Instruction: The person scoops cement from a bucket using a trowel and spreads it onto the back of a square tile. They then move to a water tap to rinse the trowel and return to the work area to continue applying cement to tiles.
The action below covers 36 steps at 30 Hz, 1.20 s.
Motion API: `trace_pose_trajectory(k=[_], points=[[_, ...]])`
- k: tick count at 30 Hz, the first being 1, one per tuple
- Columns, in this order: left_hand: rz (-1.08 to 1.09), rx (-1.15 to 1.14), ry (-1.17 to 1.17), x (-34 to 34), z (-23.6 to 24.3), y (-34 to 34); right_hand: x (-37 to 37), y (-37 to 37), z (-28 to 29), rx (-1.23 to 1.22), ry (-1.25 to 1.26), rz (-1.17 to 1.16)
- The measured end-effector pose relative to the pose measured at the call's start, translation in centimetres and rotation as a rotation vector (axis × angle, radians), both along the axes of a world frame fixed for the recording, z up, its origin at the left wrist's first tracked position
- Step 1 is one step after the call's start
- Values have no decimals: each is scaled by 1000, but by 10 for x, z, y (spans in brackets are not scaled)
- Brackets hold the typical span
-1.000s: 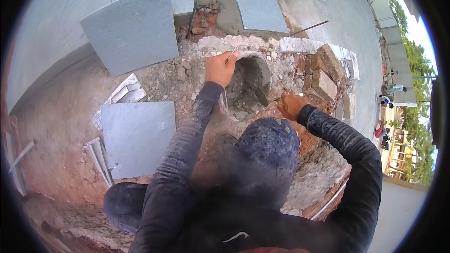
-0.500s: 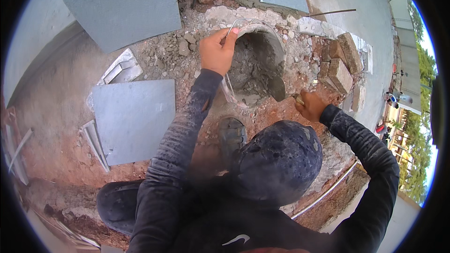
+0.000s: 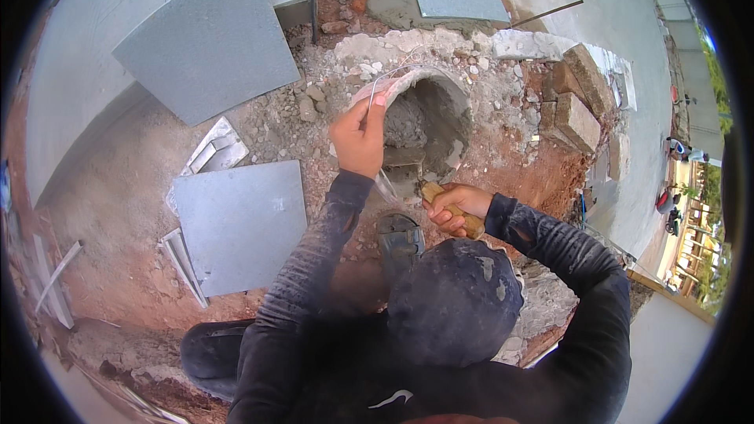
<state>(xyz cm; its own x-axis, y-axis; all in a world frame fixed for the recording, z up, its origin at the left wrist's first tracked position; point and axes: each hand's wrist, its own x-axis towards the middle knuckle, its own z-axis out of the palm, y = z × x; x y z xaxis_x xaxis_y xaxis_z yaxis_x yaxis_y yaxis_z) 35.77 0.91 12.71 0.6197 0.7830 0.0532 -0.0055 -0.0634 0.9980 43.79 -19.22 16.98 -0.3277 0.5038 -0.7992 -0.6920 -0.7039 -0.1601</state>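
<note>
Crouching, I am seeing 1 dusty knee (image 3: pixel 455 302) rising nearest to me, while my shoe (image 3: pixel 400 239) is showing just beyond it. My right hand (image 3: pixel 458 208) is gripping a trowel (image 3: pixel 433 191), its fingers wrapping round the wooden handle while the blade is reaching inside the bucket (image 3: pixel 458 122). That bucket is resting on rubbly ground in front of me, with grey mortar (image 3: pixel 404 124) lying in it. My left hand (image 3: pixel 359 137) is pinching its left rim, thumb and fingers pressing together beside the wire handle (image 3: pixel 373 94). Off to my left, 1 square tile (image 3: pixel 239 224) is lying flat. Farther out, rough bricks (image 3: pixel 577 122) are sitting heaped on the right, and a larger grey slab (image 3: pixel 212 39) is stretching across the upper left.
</note>
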Motion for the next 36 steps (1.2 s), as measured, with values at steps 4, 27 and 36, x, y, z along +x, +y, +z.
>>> trace_pose_trajectory(k=[4, 27, 36], points=[[-39, 62, -40, -2, 3, -2, -16, -1, 14, 155, 224, -370], [-159, 76, 53, 41, -13, 48, 19, -22, 77, 73, -1951, 1193], [-272, 34, 47, 35, -3, 38, -5, -9, 39, 316, -1871, 1240]])
